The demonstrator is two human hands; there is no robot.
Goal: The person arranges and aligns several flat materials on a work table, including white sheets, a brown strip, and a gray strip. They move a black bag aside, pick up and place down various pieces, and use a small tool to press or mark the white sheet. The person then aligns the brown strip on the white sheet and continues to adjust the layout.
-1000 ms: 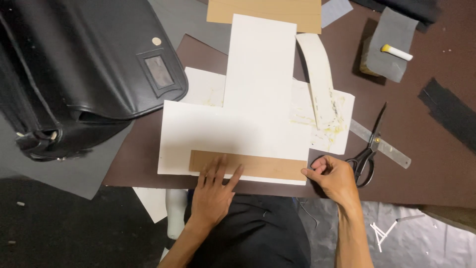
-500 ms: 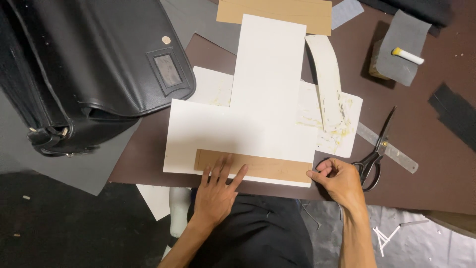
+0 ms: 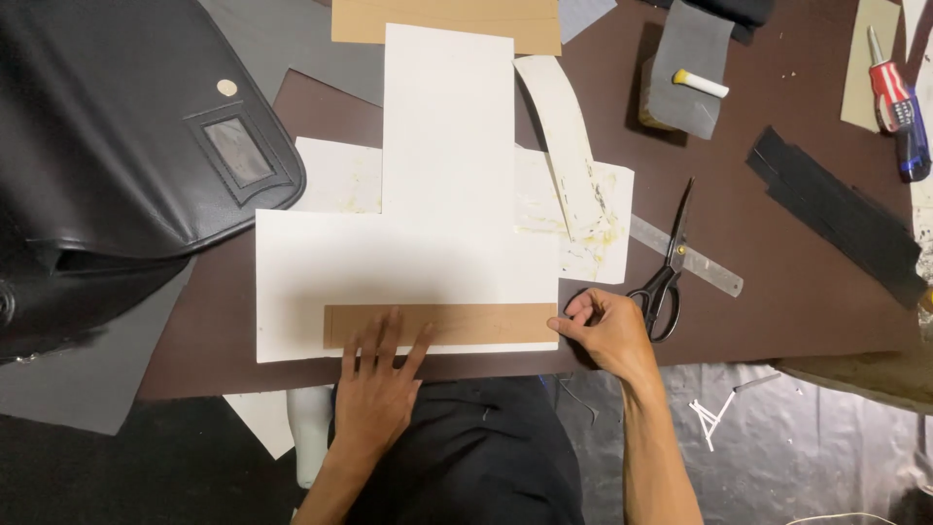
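A large white board, shaped like an upside-down T, lies on the dark brown table. A long tan strip lies flat along the board's near edge. My left hand presses flat on the strip's left part with fingers spread. At the strip's right end, my right hand pinches the corner of the strip and board between thumb and fingers.
A black leather bag fills the left side. Black scissors and a clear ruler lie right of my right hand. Farther off are a curled white strip, a grey pad with a yellow-tipped stick, black strips and a red screwdriver.
The view has shifted slightly, so everything sits a little lower and to the right in the picture. Both hands stay on the tan strip in much the same places.
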